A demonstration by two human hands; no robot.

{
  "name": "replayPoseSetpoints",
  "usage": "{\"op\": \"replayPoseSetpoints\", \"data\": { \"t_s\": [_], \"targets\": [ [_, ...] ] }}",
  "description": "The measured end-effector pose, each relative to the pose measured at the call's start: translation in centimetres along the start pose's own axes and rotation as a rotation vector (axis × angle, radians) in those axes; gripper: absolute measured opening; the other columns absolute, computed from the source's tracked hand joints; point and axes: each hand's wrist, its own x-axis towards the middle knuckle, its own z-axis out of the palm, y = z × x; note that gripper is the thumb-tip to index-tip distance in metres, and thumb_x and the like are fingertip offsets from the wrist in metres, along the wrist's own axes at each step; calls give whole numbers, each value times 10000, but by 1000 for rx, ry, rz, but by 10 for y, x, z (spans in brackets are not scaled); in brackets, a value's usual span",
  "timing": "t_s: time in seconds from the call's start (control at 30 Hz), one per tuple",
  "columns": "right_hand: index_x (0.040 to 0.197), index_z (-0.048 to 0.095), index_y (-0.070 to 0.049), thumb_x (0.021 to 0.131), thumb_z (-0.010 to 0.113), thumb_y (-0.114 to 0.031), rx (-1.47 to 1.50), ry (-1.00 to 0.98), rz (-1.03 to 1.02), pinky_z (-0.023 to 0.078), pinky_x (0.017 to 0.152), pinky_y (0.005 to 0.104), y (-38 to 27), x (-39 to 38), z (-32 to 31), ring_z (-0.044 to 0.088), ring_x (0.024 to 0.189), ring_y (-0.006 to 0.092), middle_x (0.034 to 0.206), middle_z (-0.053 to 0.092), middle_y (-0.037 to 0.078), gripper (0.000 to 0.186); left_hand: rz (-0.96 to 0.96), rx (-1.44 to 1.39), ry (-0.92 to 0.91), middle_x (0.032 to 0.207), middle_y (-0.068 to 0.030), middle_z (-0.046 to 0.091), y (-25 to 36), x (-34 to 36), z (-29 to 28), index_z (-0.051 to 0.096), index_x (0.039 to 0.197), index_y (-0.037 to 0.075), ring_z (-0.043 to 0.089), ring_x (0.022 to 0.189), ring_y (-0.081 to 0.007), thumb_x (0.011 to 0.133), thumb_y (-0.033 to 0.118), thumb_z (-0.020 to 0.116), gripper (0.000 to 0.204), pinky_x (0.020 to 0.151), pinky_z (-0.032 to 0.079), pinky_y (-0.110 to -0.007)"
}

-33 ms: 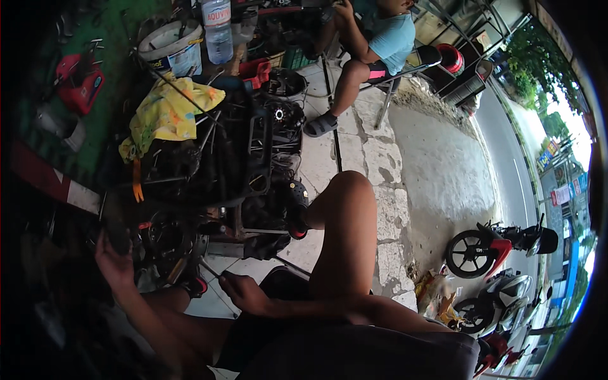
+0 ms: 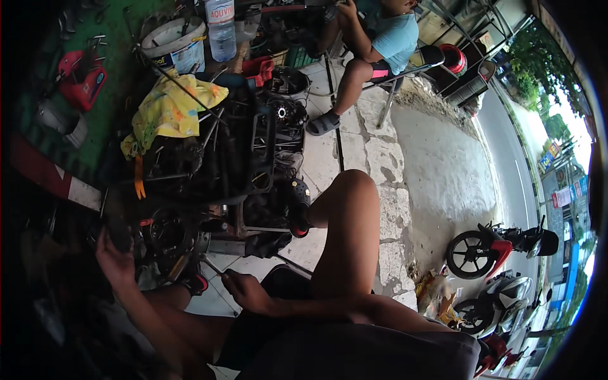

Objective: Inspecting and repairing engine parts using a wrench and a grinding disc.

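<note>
Metal rod (image 2: 212, 266): near end inside the right hand, shaft slanting up and left; whether its far tip touches anything cannot be told
Right hand (image 2: 250, 296): above the lap, fingers closed round the rod, no gap to be seen
Left hand (image 2: 118, 261): out to the left, fingers bent about the lower end of a dark part, thumb on the other side; how tight is lost in the gloom
Dark part (image 2: 118, 233): upright, rounded, dim; its kind cannot be told
Round part (image 2: 168, 231): low down between the hands' far sides, open to view, with a tan stick (image 2: 177, 268) just below it
Stage: mid-course by the look of it, since both hands are occupied and the round part lies exposed
Done: the rod is taken up and the dark part is in hand; no finished join shows
Left over: the round part seems uncovered, and nothing near it looks closed up or packed away; how much remains cannot be judged in this light
Crate (image 2: 263, 152): black, beyond the round part, tools heaped by it, yellow cloth (image 2: 168, 111) draped over them, orange strip (image 2: 139, 180) hanging below
Bucket (image 2: 188, 58): behind the cloth, beside a bottle (image 2: 221, 35)
Co-worker (image 2: 396, 41): seated beyond the tiles (image 2: 321, 158), pale blue shirt, hands raised
Motorbike (image 2: 500, 256): red and black, parked well apart at right
</note>
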Motion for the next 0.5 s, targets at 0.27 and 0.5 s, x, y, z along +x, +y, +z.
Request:
{"op": "replayPoseSetpoints", "data": {
  "t_s": [0.27, 0.5],
  "targets": [
    [853, 483, 25, 1001, 397, -265, 24, 72, -100, 404, 572, 354, -5, 18, 22, 446, 583, 200, 631, 489, 136, 337, -57, -50, -142, 1143, -71, 621, 3, -6, -8, 579, 1139, 73, 600, 1004, -236, 927, 273, 494, 304, 846, 468, -367],
    [769, 455, -1, 1013, 334, -254, 32, 104, -29, 347, 523, 275, -2, 11, 12, 372, 571, 93, 602, 436, 36, 372, -93, -12, -150, 1089, -108, 649, -20, 1, 22, 590, 1124, 41, 629, 990, -263, 917, 302, 465, 356, 871, 485, -412]
  ]
}}
